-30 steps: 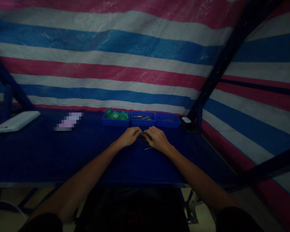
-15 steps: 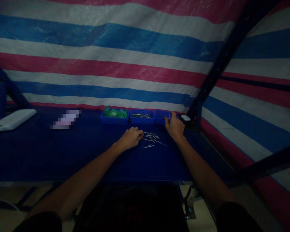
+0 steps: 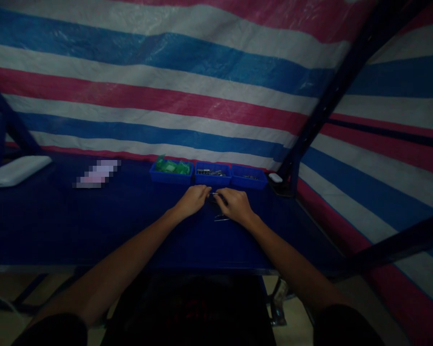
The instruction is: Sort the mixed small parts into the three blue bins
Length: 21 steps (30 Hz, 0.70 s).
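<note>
My left hand [image 3: 194, 200] and my right hand [image 3: 235, 205] meet over the table, fingertips almost touching. Between them a thin metal pin [image 3: 213, 193] glints; the fingers of both hands are closed at its ends. A few more thin metal pins [image 3: 222, 217] lie on the blue tabletop just below my right hand, which hides much of the loose heap. Behind the hands, the right blue bin [image 3: 248, 182] has similar thin pins in it.
The middle blue bin [image 3: 212, 180] holds small metal parts, and the left blue bin [image 3: 171, 179] holds green plastic bags. A white case [image 3: 275, 178] lies right of the bins. At far left is a white flat device [image 3: 19, 171]; a blurred-out item [image 3: 99, 174] lies nearer.
My right hand has left the right bin and come down and left to the pins. My left hand has shifted slightly up, and the two hands now meet at a pin.
</note>
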Each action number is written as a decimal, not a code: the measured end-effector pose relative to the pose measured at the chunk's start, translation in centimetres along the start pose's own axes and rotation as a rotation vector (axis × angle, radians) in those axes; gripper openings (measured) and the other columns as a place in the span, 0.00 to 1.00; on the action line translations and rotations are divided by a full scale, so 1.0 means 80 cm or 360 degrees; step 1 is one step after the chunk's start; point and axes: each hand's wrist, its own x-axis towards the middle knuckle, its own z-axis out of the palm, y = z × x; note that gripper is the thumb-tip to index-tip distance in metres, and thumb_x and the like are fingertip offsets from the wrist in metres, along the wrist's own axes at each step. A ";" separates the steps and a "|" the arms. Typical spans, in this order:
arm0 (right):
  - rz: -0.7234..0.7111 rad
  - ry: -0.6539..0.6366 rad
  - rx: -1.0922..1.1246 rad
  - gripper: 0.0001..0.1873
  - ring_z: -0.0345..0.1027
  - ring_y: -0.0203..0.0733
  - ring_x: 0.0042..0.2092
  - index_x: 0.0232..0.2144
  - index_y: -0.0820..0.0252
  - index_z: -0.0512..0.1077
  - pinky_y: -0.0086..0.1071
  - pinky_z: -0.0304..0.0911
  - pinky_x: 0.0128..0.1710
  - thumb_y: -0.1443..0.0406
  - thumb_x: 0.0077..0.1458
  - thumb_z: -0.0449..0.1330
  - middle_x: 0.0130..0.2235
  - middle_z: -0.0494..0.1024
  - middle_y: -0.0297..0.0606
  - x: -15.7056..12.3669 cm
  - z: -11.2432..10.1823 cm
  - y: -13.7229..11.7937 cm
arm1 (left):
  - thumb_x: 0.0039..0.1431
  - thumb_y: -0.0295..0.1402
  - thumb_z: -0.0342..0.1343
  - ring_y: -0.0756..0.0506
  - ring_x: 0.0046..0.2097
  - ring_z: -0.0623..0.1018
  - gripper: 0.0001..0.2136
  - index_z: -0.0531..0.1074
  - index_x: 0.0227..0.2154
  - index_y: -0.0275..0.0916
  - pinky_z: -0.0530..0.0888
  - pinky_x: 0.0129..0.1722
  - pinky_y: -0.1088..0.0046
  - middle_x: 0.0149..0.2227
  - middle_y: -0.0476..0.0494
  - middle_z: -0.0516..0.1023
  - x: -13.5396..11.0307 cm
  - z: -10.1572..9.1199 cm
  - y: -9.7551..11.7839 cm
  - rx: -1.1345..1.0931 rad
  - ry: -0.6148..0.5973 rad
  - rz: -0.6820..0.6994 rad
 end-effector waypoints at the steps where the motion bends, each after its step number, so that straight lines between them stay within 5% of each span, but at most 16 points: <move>1: -0.0010 0.0047 -0.0007 0.13 0.70 0.36 0.33 0.36 0.59 0.70 0.26 0.55 0.32 0.60 0.59 0.48 0.33 0.77 0.37 -0.001 0.000 -0.001 | 0.61 0.34 0.38 0.49 0.27 0.70 0.17 0.64 0.20 0.37 0.63 0.30 0.75 0.22 0.48 0.69 -0.001 0.000 0.001 -0.0015 0.0012 0.0001; 5: -0.0053 0.0106 -0.0016 0.14 0.70 0.35 0.29 0.32 0.60 0.70 0.26 0.54 0.29 0.62 0.59 0.47 0.29 0.77 0.36 0.000 0.002 -0.004 | 0.61 0.39 0.37 0.50 0.25 0.69 0.20 0.64 0.18 0.37 0.62 0.28 0.75 0.19 0.49 0.68 -0.004 0.000 0.004 -0.0137 -0.0040 -0.0042; 8: 0.0030 0.0142 0.0016 0.15 0.69 0.35 0.28 0.31 0.60 0.71 0.26 0.54 0.29 0.61 0.59 0.47 0.28 0.77 0.37 0.009 -0.004 0.013 | 0.60 0.42 0.39 0.49 0.29 0.70 0.18 0.68 0.25 0.37 0.63 0.30 0.74 0.24 0.49 0.71 -0.004 0.003 0.001 -0.0168 -0.0073 -0.0052; 12: 0.0646 0.0380 -0.0129 0.18 0.69 0.39 0.29 0.37 0.63 0.70 0.29 0.56 0.30 0.59 0.59 0.45 0.28 0.76 0.41 0.022 -0.020 0.063 | 0.54 0.44 0.50 0.44 0.41 0.69 0.13 0.69 0.39 0.44 0.62 0.40 0.66 0.36 0.48 0.72 0.000 0.013 -0.005 0.0147 -0.0149 -0.0017; 16: 0.1132 0.0326 -0.0263 0.18 0.68 0.44 0.30 0.44 0.62 0.67 0.31 0.55 0.29 0.58 0.56 0.48 0.27 0.75 0.41 0.014 -0.025 0.090 | 0.53 0.40 0.52 0.41 0.47 0.65 0.07 0.71 0.32 0.44 0.58 0.44 0.57 0.40 0.46 0.70 0.009 0.025 -0.007 0.0415 -0.0386 0.0037; 18: 0.1046 0.0195 -0.0148 0.17 0.68 0.41 0.28 0.41 0.60 0.69 0.30 0.54 0.28 0.58 0.56 0.48 0.26 0.74 0.37 0.007 -0.021 0.078 | 0.56 0.37 0.49 0.41 0.46 0.65 0.08 0.70 0.31 0.41 0.58 0.43 0.58 0.39 0.45 0.69 0.012 0.029 -0.007 0.0494 -0.0381 0.0067; 21: 0.0620 -0.0032 0.0084 0.15 0.66 0.37 0.27 0.38 0.57 0.70 0.27 0.54 0.28 0.57 0.56 0.49 0.25 0.73 0.33 0.004 -0.014 0.040 | 0.60 0.35 0.42 0.42 0.45 0.65 0.11 0.68 0.33 0.39 0.60 0.42 0.59 0.39 0.43 0.69 0.011 0.028 -0.008 0.0546 -0.0298 0.0057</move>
